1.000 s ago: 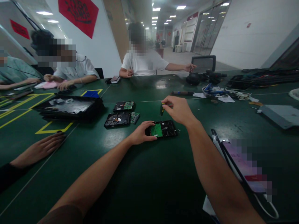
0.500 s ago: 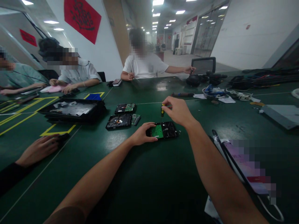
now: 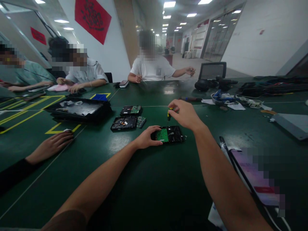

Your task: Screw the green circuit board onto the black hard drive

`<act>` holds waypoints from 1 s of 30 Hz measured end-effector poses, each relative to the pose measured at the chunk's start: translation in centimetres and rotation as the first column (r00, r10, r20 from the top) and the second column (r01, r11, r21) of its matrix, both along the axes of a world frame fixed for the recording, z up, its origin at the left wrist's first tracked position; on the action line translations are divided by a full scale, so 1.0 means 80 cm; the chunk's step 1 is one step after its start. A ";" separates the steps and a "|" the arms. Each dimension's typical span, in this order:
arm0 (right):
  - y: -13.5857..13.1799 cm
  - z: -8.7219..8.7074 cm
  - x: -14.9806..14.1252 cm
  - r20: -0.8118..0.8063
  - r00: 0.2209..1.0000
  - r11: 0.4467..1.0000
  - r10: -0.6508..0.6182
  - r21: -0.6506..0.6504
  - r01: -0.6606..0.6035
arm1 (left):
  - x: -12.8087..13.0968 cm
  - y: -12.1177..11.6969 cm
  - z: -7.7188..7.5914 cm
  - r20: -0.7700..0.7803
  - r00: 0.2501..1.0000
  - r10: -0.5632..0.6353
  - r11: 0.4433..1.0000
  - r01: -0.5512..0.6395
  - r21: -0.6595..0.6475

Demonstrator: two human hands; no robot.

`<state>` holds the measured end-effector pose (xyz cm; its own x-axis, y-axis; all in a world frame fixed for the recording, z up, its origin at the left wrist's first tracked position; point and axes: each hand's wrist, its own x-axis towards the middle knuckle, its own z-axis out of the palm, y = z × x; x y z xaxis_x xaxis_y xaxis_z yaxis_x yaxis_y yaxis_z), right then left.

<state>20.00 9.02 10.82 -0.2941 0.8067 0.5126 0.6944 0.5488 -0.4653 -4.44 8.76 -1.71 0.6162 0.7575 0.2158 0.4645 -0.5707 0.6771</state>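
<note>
On the green table, my left hand (image 3: 148,138) grips the left end of a black hard drive (image 3: 176,134), thumb along the near edge and fingers at the far edge. A green circuit board (image 3: 162,135) shows on the drive's upper face. My right hand (image 3: 184,113) pinches a small yellow-and-black screwdriver (image 3: 170,113), held upright with its thin shaft pointing down at the drive. Whether the tip sits in a screw is too small to tell. Several tiny screws (image 3: 185,137) lie just right of the drive.
Left of my hands lie two more hard drives (image 3: 124,123) and a loose circuit board (image 3: 141,122). Beyond them stands a black tray (image 3: 81,107). A co-worker's hand (image 3: 54,144) rests at left. A phone (image 3: 255,176) lies by my right forearm; a bundle of cables (image 3: 220,96) is farther back.
The camera view has shifted slightly, so the surroundings appear a little farther right. My hands keep the same hold on drive and screwdriver. The co-worker's hand at left has moved slightly.
</note>
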 end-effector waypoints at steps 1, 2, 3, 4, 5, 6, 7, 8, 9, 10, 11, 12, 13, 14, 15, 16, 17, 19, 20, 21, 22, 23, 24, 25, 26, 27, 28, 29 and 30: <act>0.000 0.000 0.000 -0.001 1.000 1.000 -0.005 -0.003 0.005 | 0.000 -0.001 0.001 0.000 1.000 -0.002 1.000 0.002 0.002; 0.000 -0.001 0.000 -0.003 1.000 1.000 -0.014 -0.005 0.014 | 0.000 -0.001 0.002 -0.001 1.000 -0.003 1.000 0.003 0.004; -0.001 -0.001 0.000 -0.007 1.000 1.000 -0.025 -0.007 0.025 | 0.001 -0.002 0.002 -0.001 1.000 -0.004 1.000 0.004 0.007; -0.001 -0.001 0.000 -0.013 0.999 0.999 -0.035 -0.010 0.035 | 0.001 -0.002 0.002 -0.003 1.000 -0.004 1.000 0.004 0.007; -0.002 0.000 0.000 -0.021 0.999 0.999 -0.044 -0.016 0.043 | 0.001 -0.001 0.002 -0.004 1.000 -0.006 1.000 0.006 0.007; -0.002 0.000 0.000 -0.030 0.998 0.999 -0.047 -0.024 0.047 | 0.001 -0.001 0.002 -0.004 1.000 -0.007 1.000 0.007 0.005; -0.003 0.001 -0.001 -0.037 0.998 0.998 -0.046 -0.033 0.045 | 0.002 -0.001 0.001 -0.002 1.000 -0.008 1.000 0.008 0.002; -0.003 0.002 -0.001 -0.042 0.998 0.998 -0.041 -0.042 0.039 | 0.002 0.000 0.000 0.000 1.000 -0.007 1.000 0.007 -0.001; -0.003 0.003 -0.001 -0.046 0.998 0.998 -0.033 -0.049 0.030 | 0.002 0.001 0.000 0.002 1.000 -0.006 1.000 0.006 -0.004; -0.002 0.003 -0.001 -0.047 0.999 0.998 -0.024 -0.053 0.021 | 0.002 0.001 0.000 0.003 1.000 -0.004 1.000 0.004 -0.006; -0.002 0.003 -0.002 -0.048 0.999 0.998 -0.015 -0.054 0.012 | 0.003 0.001 -0.001 0.003 1.000 -0.001 1.000 0.001 -0.008; -0.001 0.002 -0.002 -0.051 0.999 0.999 -0.006 -0.053 0.004 | 0.003 0.002 -0.001 0.001 1.000 0.000 1.000 0.000 -0.010; 0.000 0.002 -0.002 -0.059 0.998 0.999 0.001 -0.051 -0.004 | 0.004 0.002 0.000 -0.003 1.000 0.000 1.000 0.000 -0.012; 0.001 0.000 -0.002 -0.070 0.997 0.999 0.005 -0.051 -0.009 | 0.005 0.002 0.000 -0.006 1.000 0.000 1.000 0.000 -0.010; 0.002 -0.001 -0.002 -0.083 0.997 0.999 0.006 -0.051 -0.011 | 0.005 0.002 0.000 -0.009 1.000 0.000 1.000 0.000 -0.005; 0.002 -0.002 -0.002 -0.092 0.996 0.999 0.006 -0.050 -0.011 | 0.006 0.002 0.001 -0.011 1.000 0.003 1.000 -0.003 0.001; 0.002 -0.003 -0.002 -0.097 0.995 0.999 0.005 -0.049 -0.010 | 0.007 0.001 0.001 -0.012 1.000 0.006 1.000 -0.006 0.008; 0.002 -0.003 -0.003 -0.087 0.996 0.999 0.001 -0.045 -0.005 | 0.008 0.001 0.001 -0.011 1.000 0.013 1.000 -0.013 0.012; 0.001 -0.003 -0.003 -0.078 0.997 0.999 0.000 -0.044 -0.003 | 0.008 0.001 0.001 -0.011 1.000 0.013 1.000 -0.013 0.009; 0.001 -0.002 -0.003 -0.070 0.998 0.999 -0.004 -0.044 0.001 | 0.007 0.001 0.000 -0.011 1.000 0.013 1.000 -0.013 0.004; 0.000 -0.001 -0.004 -0.065 0.998 0.999 -0.011 -0.045 0.008 | 0.007 0.001 0.000 -0.012 1.000 0.013 1.000 -0.013 0.001; -0.001 0.000 -0.004 -0.061 0.998 0.999 -0.020 -0.047 0.017 | 0.006 0.001 0.000 -0.015 1.000 0.011 1.000 -0.011 0.000; -0.001 0.000 -0.004 -0.057 0.998 0.999 -0.026 -0.048 0.024 | 0.006 0.001 -0.001 -0.017 1.000 0.011 1.000 -0.011 0.001; -0.001 0.001 -0.004 -0.054 0.998 0.999 -0.031 -0.046 0.028 | 0.005 0.002 -0.001 -0.019 1.000 0.010 1.000 -0.010 0.005; -0.002 0.001 -0.004 -0.048 0.998 0.999 -0.030 -0.042 0.028 | 0.004 0.002 -0.002 -0.021 1.000 0.007 1.000 -0.007 0.009; -0.002 0.000 -0.004 -0.042 0.999 0.999 -0.024 -0.035 0.023 | 0.004 0.003 -0.003 -0.019 1.000 0.008 1.000 -0.007 0.015; -0.002 0.000 -0.004 -0.040 0.999 1.000 -0.018 -0.026 0.017 | 0.003 0.004 -0.004 -0.020 1.000 0.006 1.000 -0.006 0.019; -0.002 -0.001 -0.003 -0.037 0.999 1.000 -0.009 -0.017 0.008 | 0.003 0.005 -0.005 -0.021 1.000 0.006 1.000 -0.005 0.022; -0.001 -0.002 -0.003 -0.037 0.999 1.000 -0.002 -0.009 0.002 | 0.003 0.006 -0.007 -0.023 1.000 0.007 1.000 -0.006 0.024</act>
